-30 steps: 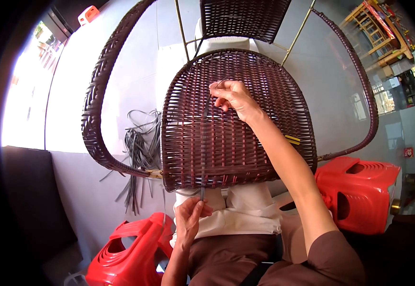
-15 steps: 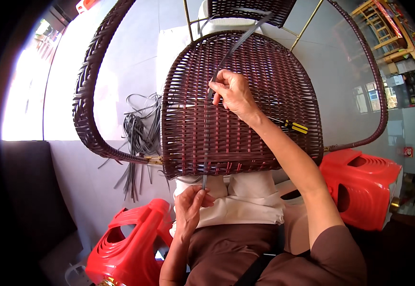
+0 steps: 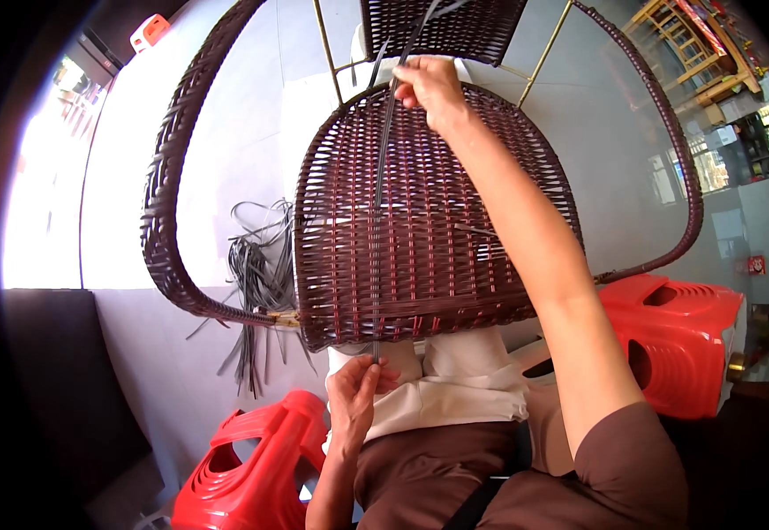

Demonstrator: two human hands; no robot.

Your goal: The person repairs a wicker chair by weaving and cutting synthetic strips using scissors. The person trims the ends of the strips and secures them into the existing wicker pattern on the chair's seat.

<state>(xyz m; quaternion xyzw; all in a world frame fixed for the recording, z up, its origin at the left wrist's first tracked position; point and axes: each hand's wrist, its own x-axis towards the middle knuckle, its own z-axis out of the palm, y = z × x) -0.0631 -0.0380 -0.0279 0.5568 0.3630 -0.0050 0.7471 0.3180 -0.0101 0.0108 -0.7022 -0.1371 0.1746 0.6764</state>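
Observation:
A dark brown woven chair seat point(image 3: 455, 203) lies over my knees, front edge towards me. A long grey strip point(image 3: 382, 168) runs down over the weave, left of the seat's middle. At the seat's far edge my right hand point(image 3: 429, 87) pinches this strip, whose loose end trails onto the woven backrest point(image 3: 451, 26). Just below the near edge, my left hand point(image 3: 358, 389) is closed on the strip's lower part between thumb and fingers. The metal shaft of a screwdriver point(image 3: 477, 230) shows on the seat; my right forearm hides its handle.
A bundle of loose grey strips point(image 3: 261, 269) hangs beside the seat's left edge. Wrapped armrest loops point(image 3: 165, 194) curve out on both sides. Red plastic stools stand at my left point(image 3: 243, 468) and right point(image 3: 671, 340). Wooden furniture point(image 3: 698, 53) is at the far right.
My right hand has slid away from me along the strip, from mid-seat to the far edge. My left hand keeps its grip below the near edge. The screwdriver's yellow handle is now covered.

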